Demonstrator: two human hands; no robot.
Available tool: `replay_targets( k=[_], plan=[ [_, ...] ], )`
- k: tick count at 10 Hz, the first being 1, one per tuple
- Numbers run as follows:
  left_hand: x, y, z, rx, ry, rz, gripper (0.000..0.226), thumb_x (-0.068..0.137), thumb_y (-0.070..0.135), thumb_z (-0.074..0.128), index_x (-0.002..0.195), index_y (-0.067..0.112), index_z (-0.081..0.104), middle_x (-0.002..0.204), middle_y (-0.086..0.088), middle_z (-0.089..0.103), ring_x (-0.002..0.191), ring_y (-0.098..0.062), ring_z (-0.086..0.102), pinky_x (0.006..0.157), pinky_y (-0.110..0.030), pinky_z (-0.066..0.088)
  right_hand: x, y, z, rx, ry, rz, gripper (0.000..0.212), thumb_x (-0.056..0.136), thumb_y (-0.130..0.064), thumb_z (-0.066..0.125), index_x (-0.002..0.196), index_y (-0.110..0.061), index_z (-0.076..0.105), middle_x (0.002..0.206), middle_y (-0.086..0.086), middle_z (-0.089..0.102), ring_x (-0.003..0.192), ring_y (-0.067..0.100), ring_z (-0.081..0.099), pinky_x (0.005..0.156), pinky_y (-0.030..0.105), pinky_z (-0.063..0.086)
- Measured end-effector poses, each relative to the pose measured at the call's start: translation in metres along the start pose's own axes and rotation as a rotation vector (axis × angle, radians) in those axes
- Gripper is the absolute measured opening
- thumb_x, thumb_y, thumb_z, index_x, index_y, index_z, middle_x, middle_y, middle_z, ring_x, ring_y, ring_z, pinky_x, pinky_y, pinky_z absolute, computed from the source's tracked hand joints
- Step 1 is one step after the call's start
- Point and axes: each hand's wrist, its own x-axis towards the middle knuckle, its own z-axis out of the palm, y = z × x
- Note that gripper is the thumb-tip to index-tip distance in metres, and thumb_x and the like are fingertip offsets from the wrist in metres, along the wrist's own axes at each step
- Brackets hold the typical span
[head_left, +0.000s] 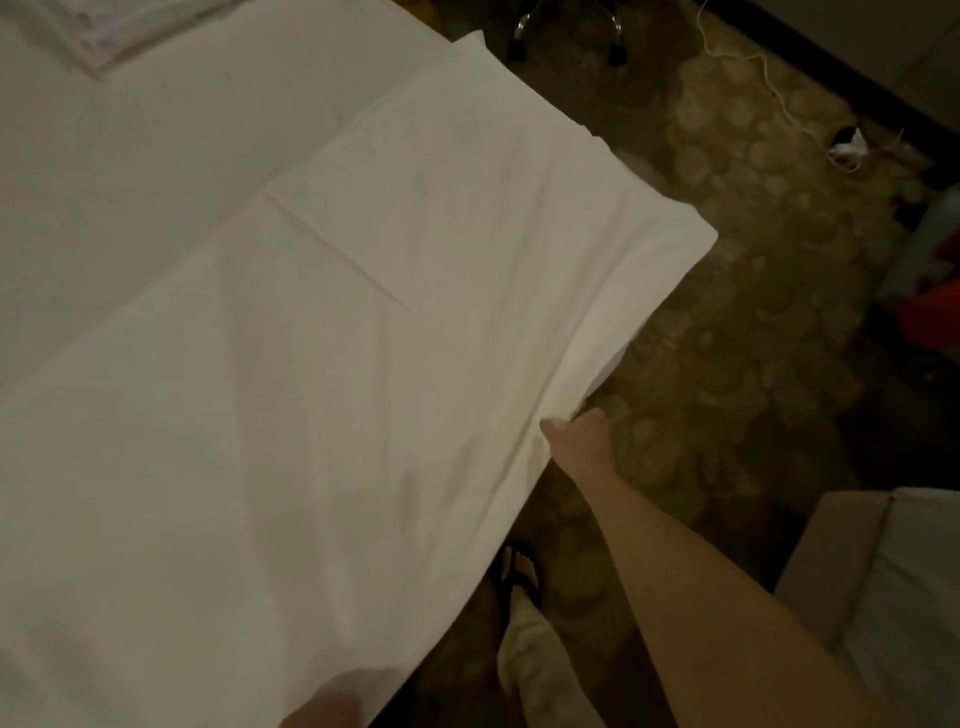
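A large white sheet, creased from folding, is spread out and lifted over the bed's right side, its far corner hanging past the edge above the carpet. My right hand pinches the sheet's right edge, thumb on top and fingers under the fabric, arm reaching in from the lower right. My left hand shows only as a blurred patch at the bottom edge, with the sheet's near corner lying over it and its fingers hidden.
The white bed fills the left, with a folded white cloth at its top left. On the patterned carpet are a chair base, a white cable and my sandalled foot. Grey furniture stands at the lower right.
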Motion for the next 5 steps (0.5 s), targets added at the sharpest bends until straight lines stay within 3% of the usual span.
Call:
replay_targets(
  k=[1, 2, 3, 4, 5],
  plan=[
    [0.001, -0.141, -0.081, -0.035, -0.067, 0.128, 0.055, 0.087, 0.053, 0.033, 0.133, 0.027, 0.044, 0.128, 0.006, 0.057, 0.119, -0.012, 0.056, 0.092, -0.024, 0.042, 0.043, -0.01, -0.032, 0.25, -0.058, 0.046, 0.066, 0.089, -0.038, 0.063, 0.136, 0.0, 0.034, 0.125, 0.011, 0.05, 0.113, 0.028, 0.052, 0.088, 0.032, 0.044],
    [0.01, -0.141, -0.116, 0.124, -0.043, -0.008, 0.05, 0.087, 0.053, 0.04, 0.129, 0.025, 0.046, 0.121, 0.004, 0.061, 0.116, -0.014, 0.058, 0.09, -0.025, 0.043, 0.082, -0.018, -0.052, 0.205, -0.072, -0.058, 0.031, 0.094, -0.028, 0.057, 0.115, -0.005, 0.056, 0.11, 0.01, 0.062, 0.094, 0.023, 0.059, 0.08, 0.033, 0.05],
    [0.031, -0.037, -0.181, 0.106, -0.128, -0.193, 0.055, 0.087, 0.052, 0.049, 0.133, 0.022, 0.044, 0.112, -0.001, 0.062, 0.114, -0.016, 0.06, 0.089, -0.026, 0.044, 0.102, -0.013, -0.066, 0.132, -0.121, -0.096, 0.014, 0.092, -0.015, 0.055, 0.091, -0.003, 0.063, 0.091, 0.012, 0.064, 0.083, 0.024, 0.061, 0.076, 0.034, 0.054],
    [0.065, -0.007, -0.232, 0.071, 0.159, -0.083, 0.03, 0.088, 0.052, 0.048, 0.104, 0.026, 0.047, 0.094, 0.009, 0.058, 0.104, -0.015, 0.061, 0.075, -0.024, 0.04, 0.113, -0.002, -0.077, 0.171, -0.235, -0.033, 0.011, 0.088, -0.012, 0.056, 0.083, -0.004, 0.062, 0.086, 0.011, 0.062, 0.081, 0.023, 0.06, 0.076, 0.033, 0.053],
    [0.09, 0.051, -0.269, 0.061, 0.257, -0.008, 0.04, 0.091, 0.05, 0.048, 0.119, 0.022, 0.046, 0.107, 0.004, 0.061, 0.099, -0.016, 0.061, 0.072, -0.023, 0.039, 0.13, -0.008, -0.093, 0.39, -0.266, 0.033, 0.011, 0.09, -0.02, 0.059, 0.084, -0.01, 0.059, 0.09, 0.009, 0.063, 0.092, 0.024, 0.061, 0.088, 0.037, 0.053]
  ],
)
